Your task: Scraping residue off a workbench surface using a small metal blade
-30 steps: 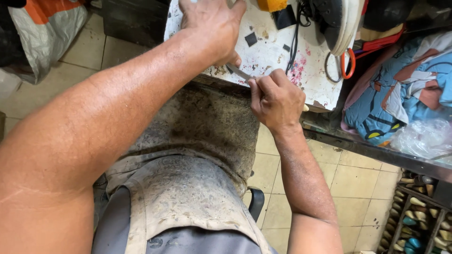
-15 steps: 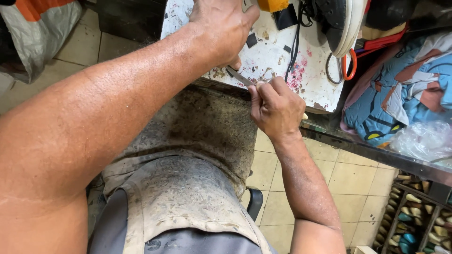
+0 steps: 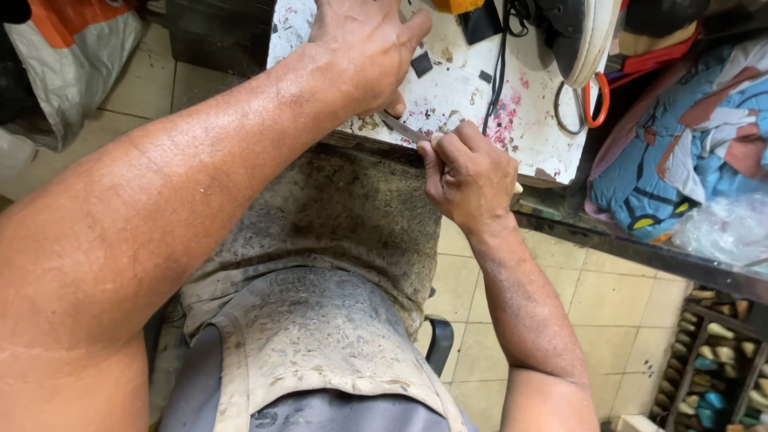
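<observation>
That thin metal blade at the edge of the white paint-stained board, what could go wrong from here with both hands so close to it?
1. The thin metal blade points toward the left hand, whose thumb sits right beside it; a slip could cut it.
2. The right hand works at the very edge of the white paint-stained board, above the stained apron; a slip off the edge could drive the blade toward the lap.

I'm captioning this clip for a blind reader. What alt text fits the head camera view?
Seen from above, a right hand holds a thin blade at the edge of a stained white board, while the left hand presses down on the board. A dirty apron covers the lap; scissors lie nearby.
</observation>
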